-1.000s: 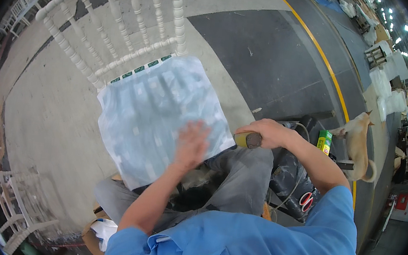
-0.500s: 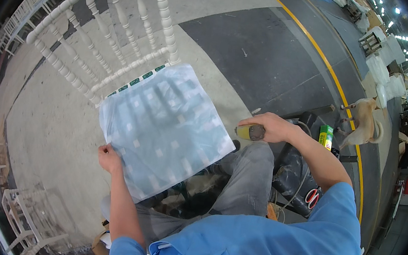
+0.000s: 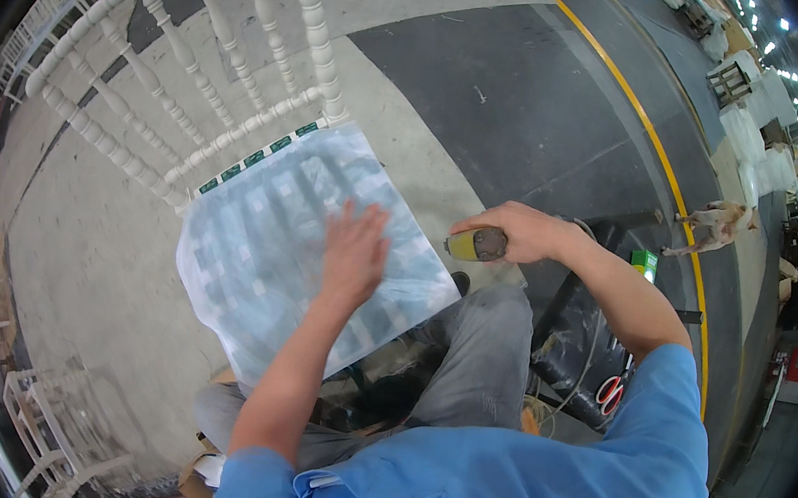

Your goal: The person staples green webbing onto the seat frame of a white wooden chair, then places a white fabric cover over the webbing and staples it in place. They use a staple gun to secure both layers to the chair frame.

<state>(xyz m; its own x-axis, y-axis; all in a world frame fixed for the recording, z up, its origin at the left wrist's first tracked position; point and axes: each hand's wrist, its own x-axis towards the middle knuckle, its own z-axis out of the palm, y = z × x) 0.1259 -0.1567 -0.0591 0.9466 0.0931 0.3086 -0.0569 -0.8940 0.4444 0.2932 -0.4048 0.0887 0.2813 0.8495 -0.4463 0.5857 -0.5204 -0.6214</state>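
We had the fingers [image 3: 342, 228] of our left hand [image 3: 351, 265] spread apart, blurred, over the middle of a pale see-through sheet [image 3: 259, 234]; we could not tell whether they pressed on it or hung just above. The fingers of our right hand [image 3: 530, 234] were wrapped around a yellow tool [image 3: 473, 244] with a rounded dark end, gripping it just beside the right edge of the sheet. The sheet lay spread over the seat of a white chair [image 3: 314, 21], and light squares showed through it. Along the sheet's far edge we saw a row of dark green patches [image 3: 281, 144], and behind them rose the chair's back with its turned spindles. Near the sheet's right corner was our knee in grey trousers [image 3: 477, 359]. Farther right of the sheet, we had a bulky black thing [image 3: 563, 349], red-handled scissors [image 3: 609, 396] and a green box [image 3: 644, 263]. Well to the right of the sheet, a tan dog [image 3: 719, 222] stood at a yellow line [image 3: 656, 145] on the floor [image 3: 107, 248]. Well to the left of the sheet, and nearer to us, stood a pale chair frame [image 3: 92, 471].
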